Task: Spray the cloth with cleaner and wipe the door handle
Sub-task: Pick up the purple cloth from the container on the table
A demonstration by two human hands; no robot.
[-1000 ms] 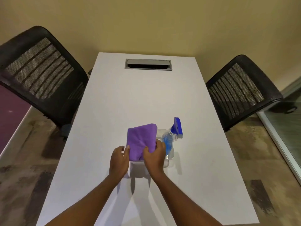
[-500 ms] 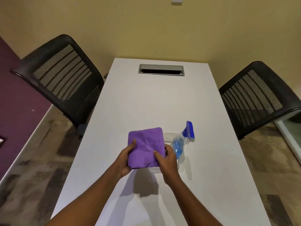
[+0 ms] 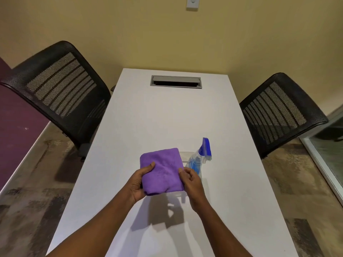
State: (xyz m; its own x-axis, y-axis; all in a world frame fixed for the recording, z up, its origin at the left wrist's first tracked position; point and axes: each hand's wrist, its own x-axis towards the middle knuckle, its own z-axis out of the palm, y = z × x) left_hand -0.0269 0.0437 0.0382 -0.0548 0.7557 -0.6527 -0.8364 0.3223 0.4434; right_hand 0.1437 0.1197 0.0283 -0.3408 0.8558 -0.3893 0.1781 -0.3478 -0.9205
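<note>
Above a long white table (image 3: 167, 117), a person's left hand (image 3: 138, 184) is pinching the left edge of a folded purple microfibre cloth (image 3: 161, 169), thumb on top, while the right hand (image 3: 191, 180) is gripping its right edge. Just beside it, a clear spray bottle with blue cleaner and blue trigger (image 3: 200, 156) is standing upright. Both forearms are reaching forward; open tabletop is stretching ahead, black mesh chairs (image 3: 61, 89) flanking the sides.
</note>
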